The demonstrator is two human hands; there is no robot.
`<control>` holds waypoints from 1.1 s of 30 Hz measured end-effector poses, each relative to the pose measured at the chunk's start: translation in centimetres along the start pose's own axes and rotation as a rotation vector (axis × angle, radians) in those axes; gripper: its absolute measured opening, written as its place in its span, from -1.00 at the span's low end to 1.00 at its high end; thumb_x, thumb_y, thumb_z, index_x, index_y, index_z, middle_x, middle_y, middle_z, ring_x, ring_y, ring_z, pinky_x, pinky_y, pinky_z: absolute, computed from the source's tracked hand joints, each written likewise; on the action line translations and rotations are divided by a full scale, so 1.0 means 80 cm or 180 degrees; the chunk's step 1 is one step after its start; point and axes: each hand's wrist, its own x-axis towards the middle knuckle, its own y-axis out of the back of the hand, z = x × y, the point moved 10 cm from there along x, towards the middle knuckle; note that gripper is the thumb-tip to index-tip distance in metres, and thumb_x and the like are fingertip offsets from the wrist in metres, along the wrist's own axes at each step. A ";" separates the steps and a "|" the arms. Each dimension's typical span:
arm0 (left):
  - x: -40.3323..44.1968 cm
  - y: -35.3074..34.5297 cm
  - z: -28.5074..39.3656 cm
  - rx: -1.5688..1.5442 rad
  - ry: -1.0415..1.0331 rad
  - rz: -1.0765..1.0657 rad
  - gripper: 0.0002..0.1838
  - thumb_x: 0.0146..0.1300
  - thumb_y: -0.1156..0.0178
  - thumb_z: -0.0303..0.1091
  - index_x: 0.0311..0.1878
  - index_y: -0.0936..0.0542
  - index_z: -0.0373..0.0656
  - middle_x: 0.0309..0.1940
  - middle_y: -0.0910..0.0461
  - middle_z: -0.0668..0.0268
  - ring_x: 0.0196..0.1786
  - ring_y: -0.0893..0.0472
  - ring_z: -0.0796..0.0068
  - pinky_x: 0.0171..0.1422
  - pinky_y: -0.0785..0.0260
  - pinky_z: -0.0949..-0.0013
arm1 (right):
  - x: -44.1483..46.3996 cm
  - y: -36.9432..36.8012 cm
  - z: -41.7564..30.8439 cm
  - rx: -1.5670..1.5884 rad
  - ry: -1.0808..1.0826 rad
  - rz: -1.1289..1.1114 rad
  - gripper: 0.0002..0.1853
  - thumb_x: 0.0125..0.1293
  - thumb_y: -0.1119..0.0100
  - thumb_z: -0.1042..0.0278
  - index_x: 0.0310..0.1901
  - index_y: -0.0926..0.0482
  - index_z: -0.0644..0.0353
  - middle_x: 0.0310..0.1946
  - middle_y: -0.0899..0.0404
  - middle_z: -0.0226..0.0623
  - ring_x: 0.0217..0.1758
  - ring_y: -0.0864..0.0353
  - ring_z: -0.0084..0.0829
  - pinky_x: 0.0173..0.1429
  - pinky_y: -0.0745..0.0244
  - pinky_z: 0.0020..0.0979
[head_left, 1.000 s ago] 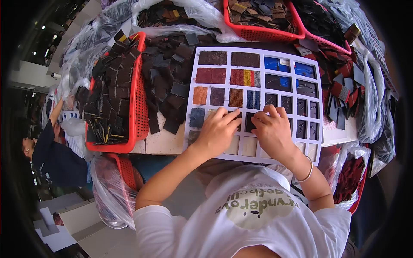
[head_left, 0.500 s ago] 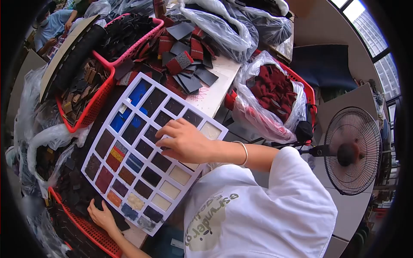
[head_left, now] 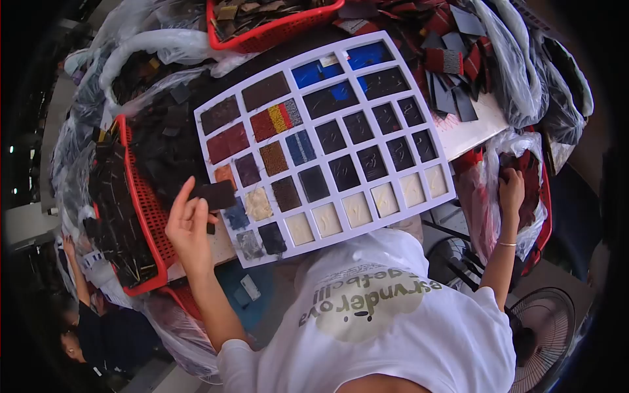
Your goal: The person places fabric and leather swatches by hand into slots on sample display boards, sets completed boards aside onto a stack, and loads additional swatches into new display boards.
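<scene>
A pale grid tray (head_left: 308, 71) lies tilted across the table, its compartments holding flat pieces in blue, black, brown, red, cream and grey. At its left edge my left hand (head_left: 190, 226) pinches a dark rectangular piece (head_left: 215, 195) between thumb and fingers. On the far right, my right hand (head_left: 511, 193) reaches into a clear plastic bag (head_left: 481, 187) of dark red pieces (head_left: 529, 164). Its fingers are curled down at the pieces, and whatever they grip is hidden.
Red baskets of scraps stand at the left (head_left: 141, 216) and top (head_left: 275, 33). Loose red and grey pieces (head_left: 452, 62) pile at the upper right beside plastic bags. A fan (head_left: 540, 334) is at lower right; another person (head_left: 111, 334) sits at lower left.
My right hand has left the tray and gone to the bag of dark red pieces. My left hand has risen with a dark piece in it. The view has turned.
</scene>
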 end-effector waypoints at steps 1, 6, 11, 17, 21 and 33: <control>-0.017 -0.018 -0.007 -0.0142 0.0162 -0.0277 -0.62 0.33 -0.19 -0.53 0.22 -0.52 -0.32 -0.34 -0.60 0.34 -0.34 -0.54 0.67 -0.27 -0.40 0.59 | -0.004 0.012 -0.002 -0.0079 -0.0239 -0.0053 -0.73 0.11 -0.34 0.39 -0.12 -0.59 0.15 -0.18 -0.55 -0.20 -0.03 -0.57 -0.07 0.02 -0.47 -0.14; -0.092 -0.078 -0.048 -0.0689 0.0786 -0.0697 -0.73 0.29 -0.22 -0.58 0.06 -0.59 -0.34 -0.28 -0.61 0.29 -0.28 -0.58 0.66 -0.27 -0.50 0.57 | 0.006 0.089 -0.017 0.1180 -0.0531 0.0299 -0.66 0.27 -0.29 0.38 0.08 -0.58 0.13 -0.21 -0.66 -0.26 -0.20 -0.67 -0.38 -0.08 -0.50 -0.40; -0.104 -0.095 -0.063 -0.0287 0.0402 -0.0752 -0.79 0.32 -0.18 -0.58 -0.01 -0.62 -0.36 -0.27 -0.64 0.28 -0.26 -0.59 0.58 -0.15 -0.41 0.53 | -0.041 0.136 -0.264 0.3628 0.0564 -0.0860 -0.64 0.27 -0.21 0.66 0.10 -0.60 0.25 -0.19 -0.62 -0.44 -0.12 -0.55 -0.65 0.00 -0.41 -0.61; -0.077 -0.118 -0.009 0.0808 -0.0548 -0.1444 -0.80 0.28 -0.15 -0.57 -0.06 -0.63 -0.29 -0.27 -0.60 0.12 -0.24 -0.55 0.27 -0.10 -0.38 0.35 | -0.153 0.143 -0.531 0.3555 0.2301 -0.2910 -0.75 0.15 -0.26 0.62 -0.11 -0.64 0.25 -0.25 -0.66 -0.19 -0.21 -0.64 -0.30 -0.13 -0.47 -0.36; -0.074 -0.130 0.010 0.1221 -0.0918 -0.1492 -0.80 0.23 -0.20 -0.57 -0.07 -0.62 -0.27 -0.25 -0.57 0.18 -0.17 -0.54 0.27 -0.05 -0.38 0.30 | -0.177 0.135 -0.580 0.2730 0.3298 -0.2010 -0.79 0.06 -0.35 0.50 -0.22 -0.64 0.21 -0.30 -0.60 -0.21 -0.15 -0.58 -0.12 -0.03 -0.49 -0.24; -0.106 -0.126 0.012 0.1232 -0.1705 -0.1509 -0.72 0.03 -0.30 -0.66 -0.13 -0.65 -0.28 0.00 -0.65 0.21 0.00 -0.59 0.14 0.12 -0.44 0.21 | -0.225 0.167 -0.552 0.2053 0.3908 -0.0985 -0.53 0.01 -0.29 0.41 0.01 -0.56 0.39 0.02 -0.53 -0.15 0.02 -0.51 -0.20 0.14 -0.44 -0.26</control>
